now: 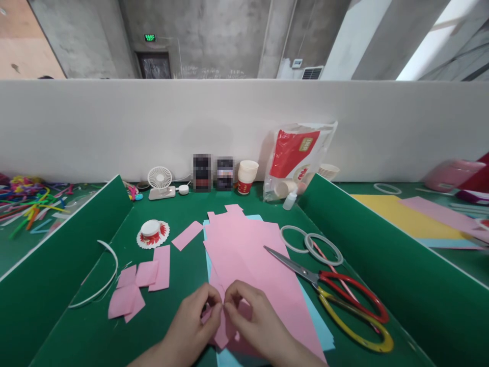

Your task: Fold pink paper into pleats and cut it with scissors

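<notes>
Over the front of a stack of pink paper sheets [252, 250], my left hand [193, 316] and my right hand [255, 316] meet with fingertips almost touching. Each one pinches a small piece of pink paper [222, 339], whose lower end hangs below the fingers. Light blue sheets [317, 321] stick out from under the pink stack. To the right, large scissors [311, 275] with one red and one yellow handle lie partly on the stack, blades parted. Several cut pink paper pieces [162, 270] lie left of my hands.
Tape rings [324, 250] lie at the right, a white strip [114, 270] at the left. Behind are a red-and-white paper piece [153, 234], a small fan [159, 178], paper cups [247, 176], a bagged pack [298, 158] and a bottle [290, 200]. Green dividers [367, 255] flank both sides.
</notes>
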